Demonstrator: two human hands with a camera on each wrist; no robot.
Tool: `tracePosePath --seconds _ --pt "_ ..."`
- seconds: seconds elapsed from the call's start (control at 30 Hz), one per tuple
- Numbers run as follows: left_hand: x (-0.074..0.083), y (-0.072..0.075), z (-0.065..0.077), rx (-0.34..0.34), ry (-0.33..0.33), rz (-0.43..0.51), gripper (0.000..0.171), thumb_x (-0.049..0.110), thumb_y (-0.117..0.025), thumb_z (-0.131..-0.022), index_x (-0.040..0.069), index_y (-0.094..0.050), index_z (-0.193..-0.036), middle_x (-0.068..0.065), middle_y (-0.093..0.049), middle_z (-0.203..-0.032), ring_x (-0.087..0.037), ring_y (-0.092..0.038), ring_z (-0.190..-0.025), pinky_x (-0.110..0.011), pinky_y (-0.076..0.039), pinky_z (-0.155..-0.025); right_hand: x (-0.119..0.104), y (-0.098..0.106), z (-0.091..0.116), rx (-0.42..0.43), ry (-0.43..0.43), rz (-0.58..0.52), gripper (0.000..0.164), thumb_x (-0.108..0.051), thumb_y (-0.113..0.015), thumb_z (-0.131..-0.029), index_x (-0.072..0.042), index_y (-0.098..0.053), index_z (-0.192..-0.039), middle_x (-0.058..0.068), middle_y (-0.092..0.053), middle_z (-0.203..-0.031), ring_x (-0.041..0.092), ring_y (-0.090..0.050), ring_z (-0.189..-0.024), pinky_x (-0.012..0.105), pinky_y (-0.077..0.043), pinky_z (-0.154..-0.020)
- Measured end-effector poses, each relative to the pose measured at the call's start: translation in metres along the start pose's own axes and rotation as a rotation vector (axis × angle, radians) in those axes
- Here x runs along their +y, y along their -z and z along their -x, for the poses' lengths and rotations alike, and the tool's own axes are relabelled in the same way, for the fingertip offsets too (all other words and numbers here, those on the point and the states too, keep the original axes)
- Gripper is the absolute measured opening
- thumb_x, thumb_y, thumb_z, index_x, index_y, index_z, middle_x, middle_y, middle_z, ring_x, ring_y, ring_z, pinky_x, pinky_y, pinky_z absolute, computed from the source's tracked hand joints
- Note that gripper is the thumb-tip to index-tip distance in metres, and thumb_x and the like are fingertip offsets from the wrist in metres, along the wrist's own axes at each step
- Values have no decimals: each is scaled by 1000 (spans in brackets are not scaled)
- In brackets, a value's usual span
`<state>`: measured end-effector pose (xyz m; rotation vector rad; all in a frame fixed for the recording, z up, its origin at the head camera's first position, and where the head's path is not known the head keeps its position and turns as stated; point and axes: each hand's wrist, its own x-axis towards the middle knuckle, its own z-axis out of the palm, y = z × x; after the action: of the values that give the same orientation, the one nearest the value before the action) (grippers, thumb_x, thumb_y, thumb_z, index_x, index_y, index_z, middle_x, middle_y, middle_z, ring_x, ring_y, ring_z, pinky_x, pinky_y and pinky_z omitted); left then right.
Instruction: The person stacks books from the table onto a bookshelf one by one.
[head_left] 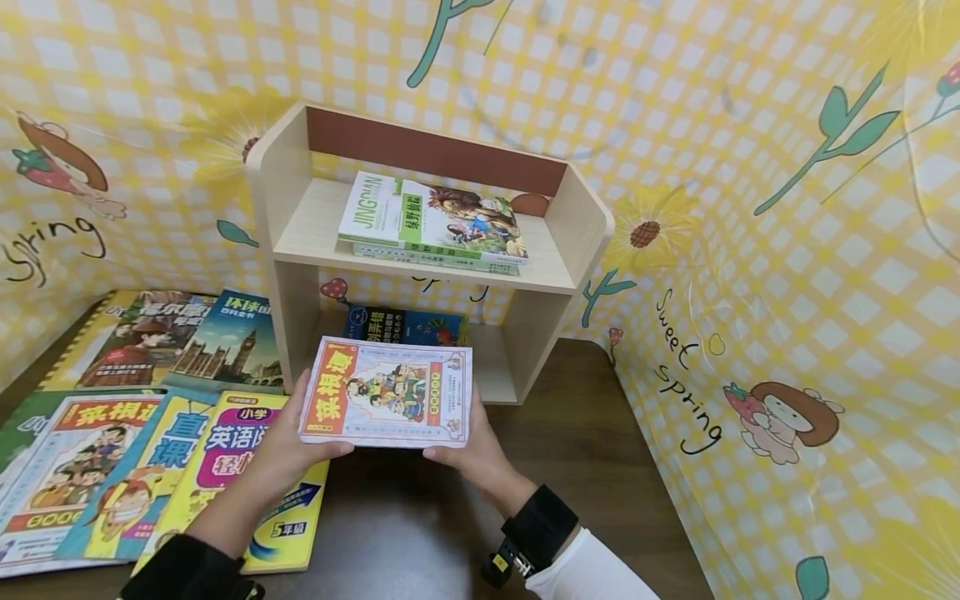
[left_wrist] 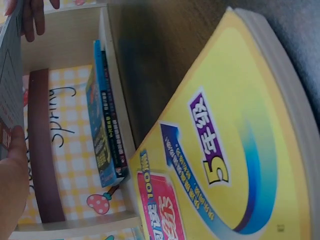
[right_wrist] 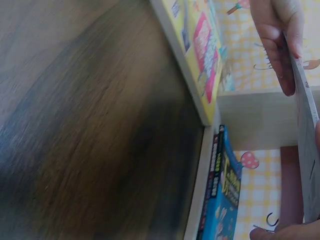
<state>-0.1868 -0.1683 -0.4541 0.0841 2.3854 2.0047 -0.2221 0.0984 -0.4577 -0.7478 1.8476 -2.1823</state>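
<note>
Both hands hold a booklet (head_left: 386,392) with a white and red cover and cartoon children on it. My left hand (head_left: 291,442) grips its left side, thumb along the near edge. On the right side my right hand (head_left: 474,446) grips it the same way. The booklet is raised in front of a small wooden bookshelf (head_left: 517,350), overlapping its lower compartment in the head view. Inside that compartment lie blue and black books (left_wrist: 106,125), partly hidden by the booklet in the head view. A stack of books (head_left: 442,221) lies flat on the upper shelf.
Left of the shelf, several books cover the table, including a yellow English book (head_left: 288,533), a blue book (head_left: 112,508) and a book with a clock tower (head_left: 232,342). Dark wooden tabletop (head_left: 600,467) extends right. A yellow checked cloth (head_left: 675,100) surrounds the table's back and sides.
</note>
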Motion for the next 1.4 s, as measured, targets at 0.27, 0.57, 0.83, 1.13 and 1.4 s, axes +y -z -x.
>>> tracePosePath --seconds 0.27,0.57,0.83,1.13,1.4 --pt "-13 -6 -16 -3 12 -120 114 38 -79 -79 23 5 -156 -20 -30 -152 -41 -44 -127 -53 -43 -101 11 12 1 81 -45 82 117 14 -76 -72 -16 1 -156 22 -40 -145 22 -62 -106 29 -54 -85" --pt "-23 -18 -29 -19 39 -176 111 36 -80 -77 12 -4 -155 -20 -35 -147 -40 -45 -123 -58 -41 -101 23 26 1 152 -137 207 112 10 -78 -73 -17 -7 -156 18 -45 -142 24 -62 -104 23 -53 -81" --pt "-32 -19 -40 -9 82 -162 107 31 -80 -79 13 -6 -155 -20 -34 -148 -41 -42 -127 -59 -36 -105 34 31 -11 149 -163 229 107 9 -77 -75 -15 -12 -155 16 -48 -140 29 -61 -109 24 -53 -83" --pt "-42 -21 -48 -5 133 -133 104 26 -79 -80 15 -8 -155 -20 -36 -148 -41 -42 -128 -61 -34 -106 46 33 -17 130 -186 185 103 11 -75 -76 -12 -12 -155 19 -50 -139 29 -60 -110 23 -51 -85" --pt "-50 -24 -54 -17 123 -94 104 26 -79 -81 15 -7 -155 -19 -37 -146 -41 -43 -129 -59 -35 -106 56 36 -18 144 -200 178 102 14 -74 -75 -9 -13 -155 23 -50 -137 29 -62 -107 22 -52 -81"
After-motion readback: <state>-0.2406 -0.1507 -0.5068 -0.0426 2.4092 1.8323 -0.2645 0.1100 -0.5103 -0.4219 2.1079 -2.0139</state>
